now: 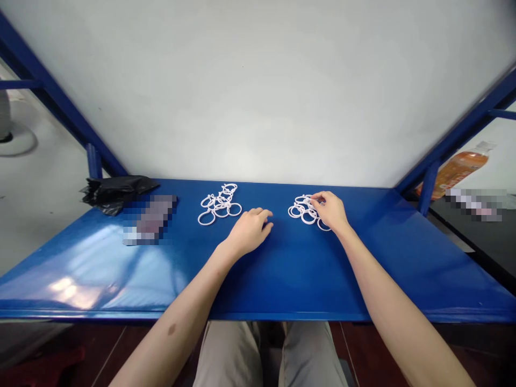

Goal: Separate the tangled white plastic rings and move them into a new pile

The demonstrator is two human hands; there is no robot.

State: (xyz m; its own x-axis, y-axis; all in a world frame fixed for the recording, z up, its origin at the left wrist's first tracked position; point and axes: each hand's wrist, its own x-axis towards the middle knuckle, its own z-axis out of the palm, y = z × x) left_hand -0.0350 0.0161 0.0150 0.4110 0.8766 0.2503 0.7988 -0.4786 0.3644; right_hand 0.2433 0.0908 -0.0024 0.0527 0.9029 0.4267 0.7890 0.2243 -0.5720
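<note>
Two loose piles of thin white plastic rings with small loops, like curtain rings, lie on the blue table (282, 279). My right hand (330, 209) is over the right pile of curtain rings (308, 222), with thumb and forefinger pinched on a ring at its back edge. The fingers partly cover that ring. Just right of the left pile of curtain rings (221, 207), my left hand (250, 232) rests near the table surface, fingers loosely curved and apart. Nothing shows in it.
A crumpled black plastic bag (115, 193) and a blurred-out flat object (155, 217) lie at the left. Blue metal bars (427, 188) rise at both sides before a white wall (258, 97). Beyond the right bar, an orange drink bottle (461, 169) leans on a dark surface.
</note>
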